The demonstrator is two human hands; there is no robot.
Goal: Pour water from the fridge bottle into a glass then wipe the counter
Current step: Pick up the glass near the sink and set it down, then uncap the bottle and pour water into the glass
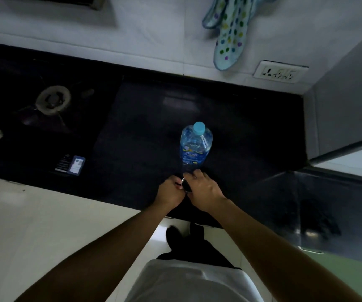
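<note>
Black desk is carrying an upright blue-capped bottle; just in front, left hand and right hand are together gripping one glass.

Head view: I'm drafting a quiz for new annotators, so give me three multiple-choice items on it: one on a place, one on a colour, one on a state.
1. Where does the water bottle stand?
A) in a sink
B) on the dark counter, right of the stove burner
C) on the floor

2. What colour is the bottle's cap?
A) red
B) white
C) light blue

3. How is the bottle?
A) upright, capped
B) lying on its side
C) upright, cap off

Answers:
1 B: it stands on the counter, just beyond the left hand and right hand, which hold a glass.
2 C: the cap shows light blue.
3 A: it stands upright with the cap on.
</note>
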